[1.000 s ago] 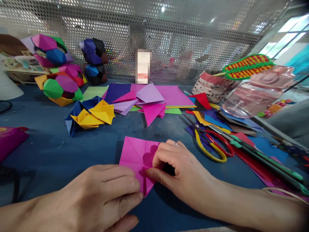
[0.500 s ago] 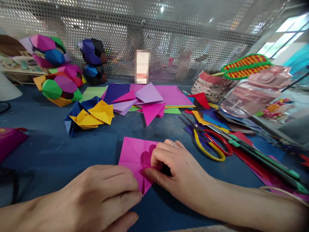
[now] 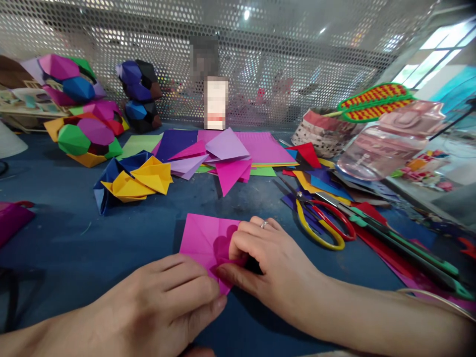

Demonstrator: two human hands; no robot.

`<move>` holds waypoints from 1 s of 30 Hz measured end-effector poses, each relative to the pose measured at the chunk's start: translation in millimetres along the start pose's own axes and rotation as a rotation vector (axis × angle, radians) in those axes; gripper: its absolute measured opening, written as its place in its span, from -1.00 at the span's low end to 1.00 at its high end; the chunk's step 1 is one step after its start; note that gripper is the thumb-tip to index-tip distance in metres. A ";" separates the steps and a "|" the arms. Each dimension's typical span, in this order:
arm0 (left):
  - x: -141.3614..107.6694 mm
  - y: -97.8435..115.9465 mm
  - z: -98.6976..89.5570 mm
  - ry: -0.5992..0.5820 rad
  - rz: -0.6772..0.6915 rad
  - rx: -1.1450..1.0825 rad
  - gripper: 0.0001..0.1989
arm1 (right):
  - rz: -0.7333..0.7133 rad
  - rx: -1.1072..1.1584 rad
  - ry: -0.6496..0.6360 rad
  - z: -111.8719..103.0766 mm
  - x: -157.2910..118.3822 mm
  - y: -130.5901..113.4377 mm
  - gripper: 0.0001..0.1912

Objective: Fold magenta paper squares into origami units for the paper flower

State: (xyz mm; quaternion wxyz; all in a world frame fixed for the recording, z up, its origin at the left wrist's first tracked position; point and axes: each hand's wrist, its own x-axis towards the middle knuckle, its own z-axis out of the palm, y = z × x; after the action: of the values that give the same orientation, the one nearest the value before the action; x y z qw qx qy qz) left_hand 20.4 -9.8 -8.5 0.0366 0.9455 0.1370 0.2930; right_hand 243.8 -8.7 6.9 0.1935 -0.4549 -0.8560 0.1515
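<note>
A creased magenta sheet of origami paper [image 3: 201, 235] lies on the blue table at the front middle, its lower part folded up between my hands. My left hand [image 3: 178, 297] presses on its lower left edge with the fingers bent together. On the right side, my right hand [image 3: 260, 253], with a ring on one finger, pinches the paper between thumb and curled fingers. The lower corner and part of the right edge are hidden under the fingers.
Scissors [image 3: 320, 218] and a green-and-black cutter [image 3: 401, 243] lie to the right. Folded yellow paper pieces [image 3: 137, 181] and a stack of coloured sheets [image 3: 264, 146] are behind. Faceted paper balls [image 3: 89, 136] stand back left; a pink bottle [image 3: 383, 144] stands back right.
My left hand has slid slightly right along the lower edge of the paper, covering more of the lower corner. The right hand keeps its pinch. The view has shifted slightly.
</note>
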 end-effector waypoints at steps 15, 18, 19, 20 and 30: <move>-6.8 4.8 21.9 0.209 -0.087 -0.001 -0.61 | 0.015 0.018 -0.003 -0.8 -1.0 1.4 -0.63; -11.0 3.0 20.6 0.185 -0.061 0.041 -0.64 | 0.015 0.002 -0.020 -1.2 -0.3 1.6 -0.68; -12.3 2.0 19.8 0.158 -0.043 0.051 -0.65 | 0.013 0.000 -0.022 -1.5 0.0 1.7 -0.70; -13.4 1.1 19.0 0.136 -0.026 0.058 -0.66 | 0.009 0.002 -0.024 -1.8 0.3 1.8 -0.71; -5.2 -0.1 15.8 0.144 0.000 0.131 -0.80 | 0.059 0.009 0.026 -2.2 -1.8 3.5 -0.71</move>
State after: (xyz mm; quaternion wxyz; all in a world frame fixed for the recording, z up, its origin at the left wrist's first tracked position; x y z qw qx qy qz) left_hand 25.2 -10.9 -24.3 -0.0354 0.9224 0.1581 0.3506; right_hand 248.2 -8.1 6.9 0.2022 -0.4809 -0.8390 0.1547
